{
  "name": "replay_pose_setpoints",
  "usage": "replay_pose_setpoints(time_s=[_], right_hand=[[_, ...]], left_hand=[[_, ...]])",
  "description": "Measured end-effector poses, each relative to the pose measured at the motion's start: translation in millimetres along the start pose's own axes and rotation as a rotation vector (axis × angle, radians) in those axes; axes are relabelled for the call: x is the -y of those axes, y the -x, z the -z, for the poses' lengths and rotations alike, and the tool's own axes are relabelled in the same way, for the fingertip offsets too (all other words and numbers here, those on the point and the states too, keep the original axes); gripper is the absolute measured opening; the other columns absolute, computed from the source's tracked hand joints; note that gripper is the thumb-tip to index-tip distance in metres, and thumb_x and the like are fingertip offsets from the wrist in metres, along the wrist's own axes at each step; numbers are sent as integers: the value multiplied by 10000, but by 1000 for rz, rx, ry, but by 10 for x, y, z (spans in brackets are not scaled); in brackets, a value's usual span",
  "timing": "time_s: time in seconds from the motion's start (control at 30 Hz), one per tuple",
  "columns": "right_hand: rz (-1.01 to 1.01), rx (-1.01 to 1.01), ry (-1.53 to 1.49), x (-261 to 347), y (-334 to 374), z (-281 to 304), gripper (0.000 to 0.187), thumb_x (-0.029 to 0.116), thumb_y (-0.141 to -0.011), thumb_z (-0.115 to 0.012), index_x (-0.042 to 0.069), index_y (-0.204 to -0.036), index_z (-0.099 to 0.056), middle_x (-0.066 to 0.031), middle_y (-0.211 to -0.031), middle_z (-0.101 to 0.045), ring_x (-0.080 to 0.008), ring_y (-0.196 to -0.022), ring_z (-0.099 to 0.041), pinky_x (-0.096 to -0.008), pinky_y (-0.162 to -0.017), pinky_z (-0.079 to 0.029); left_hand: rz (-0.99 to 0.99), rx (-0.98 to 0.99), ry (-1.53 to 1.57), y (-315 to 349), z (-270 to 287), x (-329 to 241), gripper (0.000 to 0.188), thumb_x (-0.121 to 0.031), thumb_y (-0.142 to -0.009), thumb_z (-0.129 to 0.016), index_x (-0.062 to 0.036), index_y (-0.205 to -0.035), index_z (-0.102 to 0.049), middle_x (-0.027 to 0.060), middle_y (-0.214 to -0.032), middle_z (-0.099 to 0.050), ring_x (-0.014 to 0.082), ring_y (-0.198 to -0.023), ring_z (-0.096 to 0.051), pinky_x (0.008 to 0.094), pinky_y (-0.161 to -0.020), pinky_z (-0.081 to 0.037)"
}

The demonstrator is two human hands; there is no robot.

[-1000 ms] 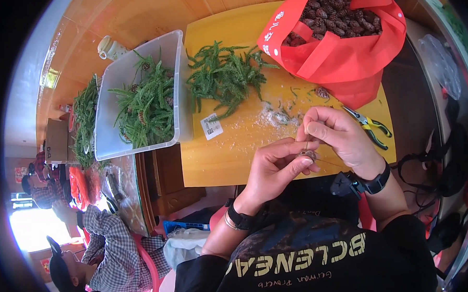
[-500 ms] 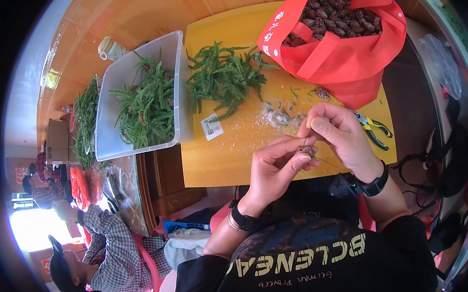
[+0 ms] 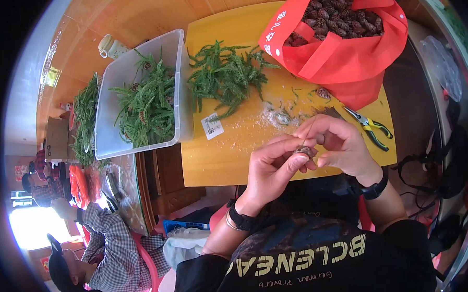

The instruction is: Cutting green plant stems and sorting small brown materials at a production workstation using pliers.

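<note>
In front of my chest, my left hand [image 3: 273,166] pinches a small brown pine cone [image 3: 303,152] between thumb and fingers. A thin wire [image 3: 307,132] rises from the cone toward my right hand [image 3: 345,144]. The bent right fingers lie against the wire, while the right thumb stands apart from them, below. Both hands hover over the near edge of the yellow table [image 3: 214,167]. Pliers [image 3: 370,128] with yellow and black handles lie beyond my right hand. A single pine cone [image 3: 323,93] rests near the red bag [image 3: 345,63].
The red bag is full of pine cones [image 3: 338,19]. Green sprigs [image 3: 226,78] lie on the table beside a translucent bin [image 3: 178,96] holding more sprigs and cones. White crumbs [image 3: 277,115] and a white label [image 3: 211,126] are scattered there. Another person [image 3: 119,266] sits at the left.
My right thumb has come away from the index finger, and the right hand has tipped downward around the cone. My left hand keeps its hold on the cone.
</note>
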State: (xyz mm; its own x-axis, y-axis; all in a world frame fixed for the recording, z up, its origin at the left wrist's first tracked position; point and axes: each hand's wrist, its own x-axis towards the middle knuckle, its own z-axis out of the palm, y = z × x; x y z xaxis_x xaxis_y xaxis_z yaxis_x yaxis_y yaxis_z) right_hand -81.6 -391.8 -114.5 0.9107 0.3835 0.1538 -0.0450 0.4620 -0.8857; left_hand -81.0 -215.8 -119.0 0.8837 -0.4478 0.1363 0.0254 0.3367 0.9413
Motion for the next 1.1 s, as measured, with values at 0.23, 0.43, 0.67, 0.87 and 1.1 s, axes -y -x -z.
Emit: replay_pose_setpoints(time_s=[0.23, 0.43, 0.67, 0.87, 1.1], right_hand=[[-18, -54, 82, 41, 2, -7, 299, 196, -736, -738, 0, -912, -596, -119, -988, -566, -169, -926, -545, -267, -799, -434], [53, -49, 130, -16, 18, 39, 318, 253, -736, -736, 2, -880, -605, -123, -941, -582, -218, -910, -563, -317, -806, -436], [131, 5, 138, -23, 28, 52, 205, -32, -760, -656, -32, -952, -584, -131, -1051, -553, -151, -915, -572, -254, -750, -489], [43, -108, 143, 42, 32, -33, 320, 278, -736, -735, 14, -864, -607, -109, -946, -577, -180, -902, -550, -287, -771, -430], [169, 24, 68, -45, 25, 41, 124, -63, -768, -630, -33, -883, -593, -145, -984, -576, -135, -736, -586, -233, -639, -489]], left_hand=[[11, 101, -54, 1, 12, -44, 264, -147, -868, -596, 57, -1037, -597, 107, -906, -578, 157, -753, -625, 229, -635, -496], [70, 115, -47, -8, 5, -81, 275, -142, -854, -615, 59, -1040, -596, 111, -906, -582, 170, -791, -631, 244, -666, -509], [3, 52, 53, 22, -30, -39, 294, -104, -829, -640, 69, -1050, -554, 143, -967, -598, 182, -807, -630, 281, -702, -531], [-11, 30, -32, 48, -44, -8, 250, -45, -828, -626, 63, -1024, -516, 163, -959, -604, 186, -801, -625, 289, -680, -545], [-105, 17, -61, 21, -77, -44, 162, -60, -814, -641, 45, -926, -588, 94, -887, -625, 136, -758, -632, 232, -627, -542]])
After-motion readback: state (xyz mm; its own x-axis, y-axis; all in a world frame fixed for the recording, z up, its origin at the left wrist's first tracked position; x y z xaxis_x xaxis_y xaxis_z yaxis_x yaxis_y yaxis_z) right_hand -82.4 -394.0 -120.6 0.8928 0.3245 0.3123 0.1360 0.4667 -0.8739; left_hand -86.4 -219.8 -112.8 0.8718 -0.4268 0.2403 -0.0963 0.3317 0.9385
